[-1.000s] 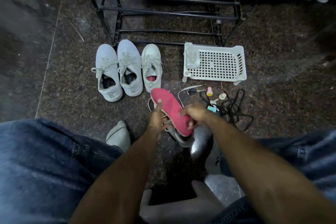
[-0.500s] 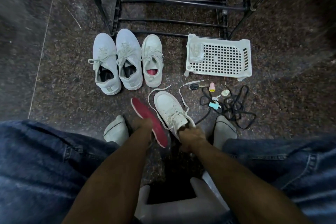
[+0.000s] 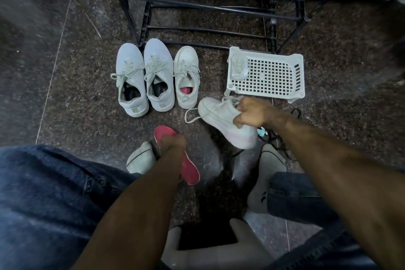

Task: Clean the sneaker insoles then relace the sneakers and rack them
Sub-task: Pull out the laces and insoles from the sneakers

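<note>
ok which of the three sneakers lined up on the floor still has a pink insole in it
The small white sneaker, rightmost of the row by the rack. Pink shows inside its opening; the two larger grey sneakers beside it show dark interiors.

This looks like a home entryway or hallway corner. The floor (image 3: 54,94) is dark speckled polished stone with pale grout lines, and a black metal shoe rack (image 3: 210,2) with thin horizontal bars stands beyond the fingers. In front of it, 3 pale sneakers (image 3: 157,76) sit side by side on the bare floor, ahead of the left fingers, and a white perforated plastic basket (image 3: 269,74) lies just past the right fingers. The person sits low in jeans and grey socks, indoors.
</note>
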`<action>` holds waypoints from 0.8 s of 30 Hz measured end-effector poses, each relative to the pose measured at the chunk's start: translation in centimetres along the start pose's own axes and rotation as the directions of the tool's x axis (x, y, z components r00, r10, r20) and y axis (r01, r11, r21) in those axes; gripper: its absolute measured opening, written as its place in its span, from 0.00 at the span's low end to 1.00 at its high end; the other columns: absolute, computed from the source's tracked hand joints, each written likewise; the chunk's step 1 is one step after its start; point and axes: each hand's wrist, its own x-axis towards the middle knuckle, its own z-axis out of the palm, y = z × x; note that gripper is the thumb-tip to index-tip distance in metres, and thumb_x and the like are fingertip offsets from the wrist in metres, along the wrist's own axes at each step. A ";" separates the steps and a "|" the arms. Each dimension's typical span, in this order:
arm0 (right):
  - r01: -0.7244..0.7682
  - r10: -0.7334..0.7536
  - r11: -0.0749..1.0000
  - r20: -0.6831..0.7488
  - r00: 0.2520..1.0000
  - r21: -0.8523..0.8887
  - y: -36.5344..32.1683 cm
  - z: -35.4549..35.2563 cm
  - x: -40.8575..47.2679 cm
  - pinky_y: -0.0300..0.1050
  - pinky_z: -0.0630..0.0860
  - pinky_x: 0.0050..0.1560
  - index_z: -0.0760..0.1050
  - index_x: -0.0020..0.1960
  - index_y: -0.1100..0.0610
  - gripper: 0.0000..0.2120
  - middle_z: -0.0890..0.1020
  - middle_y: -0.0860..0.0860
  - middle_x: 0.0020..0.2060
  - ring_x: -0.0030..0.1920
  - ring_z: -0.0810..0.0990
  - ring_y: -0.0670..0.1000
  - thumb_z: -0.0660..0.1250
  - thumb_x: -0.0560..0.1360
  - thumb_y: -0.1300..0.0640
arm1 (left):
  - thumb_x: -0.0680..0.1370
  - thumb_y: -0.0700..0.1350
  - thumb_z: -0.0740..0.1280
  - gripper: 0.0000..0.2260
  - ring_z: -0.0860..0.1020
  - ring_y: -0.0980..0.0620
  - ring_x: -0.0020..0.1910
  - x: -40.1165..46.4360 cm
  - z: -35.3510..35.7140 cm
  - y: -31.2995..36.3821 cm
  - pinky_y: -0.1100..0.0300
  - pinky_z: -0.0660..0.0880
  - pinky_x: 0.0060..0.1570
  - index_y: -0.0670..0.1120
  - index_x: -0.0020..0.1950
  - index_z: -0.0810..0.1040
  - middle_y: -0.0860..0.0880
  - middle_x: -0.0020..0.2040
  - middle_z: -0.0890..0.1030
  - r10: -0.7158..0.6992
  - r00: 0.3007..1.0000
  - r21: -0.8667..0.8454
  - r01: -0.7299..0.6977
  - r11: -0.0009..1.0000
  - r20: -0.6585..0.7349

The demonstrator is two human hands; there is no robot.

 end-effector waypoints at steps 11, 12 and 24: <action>0.050 -0.022 0.993 -0.245 0.969 0.108 -1.9 -1.1 2.9 0.42 0.61 0.32 0.68 0.32 0.54 0.15 0.73 0.49 0.31 0.34 0.72 0.52 0.70 0.69 0.48 | 0.74 0.39 0.67 0.26 0.71 0.41 0.66 -1.4 -1.8 7.3 0.44 0.72 0.62 0.42 0.71 0.68 0.43 0.70 0.69 0.678 0.725 0.388 -0.664 0.639 0.124; 0.053 -0.022 0.992 -0.258 0.966 0.117 -2.3 -0.9 3.5 0.42 0.63 0.34 0.69 0.32 0.54 0.14 0.74 0.49 0.32 0.35 0.73 0.52 0.69 0.69 0.48 | 0.74 0.40 0.67 0.28 0.68 0.41 0.68 -1.2 -2.0 7.9 0.43 0.70 0.63 0.43 0.73 0.66 0.44 0.72 0.67 0.702 0.694 0.454 -0.683 0.573 0.158; 0.006 -0.046 0.989 -0.273 0.961 -0.145 -4.4 0.5 13.0 0.48 0.72 0.49 0.75 0.56 0.58 0.12 0.80 0.57 0.56 0.55 0.79 0.59 0.64 0.78 0.51 | 0.75 0.44 0.63 0.27 0.68 0.40 0.68 2.1 -1.1 10.4 0.42 0.69 0.63 0.47 0.74 0.63 0.48 0.74 0.66 0.628 0.681 0.649 -0.677 0.347 0.375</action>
